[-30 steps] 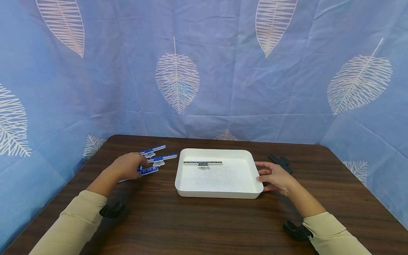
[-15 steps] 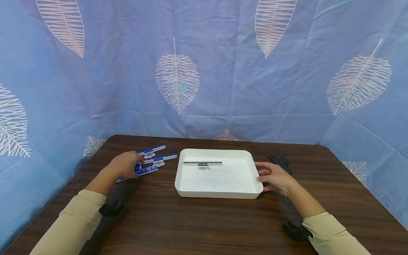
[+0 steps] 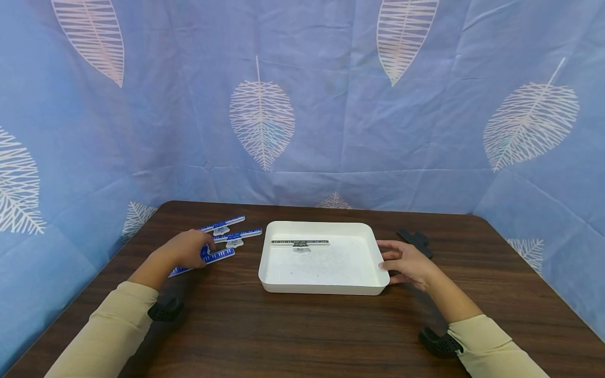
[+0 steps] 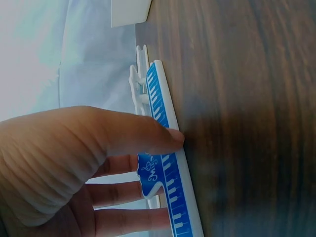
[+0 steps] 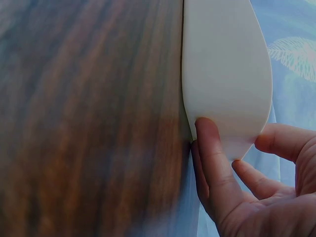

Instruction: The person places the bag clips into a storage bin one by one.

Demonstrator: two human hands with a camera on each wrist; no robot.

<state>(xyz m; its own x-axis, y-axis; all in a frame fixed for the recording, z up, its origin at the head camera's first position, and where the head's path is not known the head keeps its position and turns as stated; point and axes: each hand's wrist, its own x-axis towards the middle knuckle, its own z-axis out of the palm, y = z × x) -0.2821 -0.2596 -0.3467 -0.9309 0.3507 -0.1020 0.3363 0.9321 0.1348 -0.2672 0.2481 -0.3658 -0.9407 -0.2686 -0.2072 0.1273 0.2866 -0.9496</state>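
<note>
My left hand (image 3: 184, 250) pinches a blue and white clip (image 4: 174, 190) printed with piano keys, thumb on its near face and fingers behind. That clip lies low over the table at the left. Just beyond it are two similar blue clips, the middle one (image 3: 238, 235) and the far one (image 3: 224, 224). At the right end of a white tray (image 3: 347, 262), my right hand (image 3: 408, 266) holds the wall, thumb at the rim and fingers spread along the outside. Inside the tray lies a clip with a black and white strip (image 3: 300, 243).
A black clip (image 3: 418, 242) lies on the brown table (image 3: 302, 336), behind the right hand. Blue cloth (image 3: 321, 121) with white leaf prints hangs behind the table and at both sides.
My left hand and the blue clip in it have shifted slightly to the left. The right hand and the tray stay in place.
</note>
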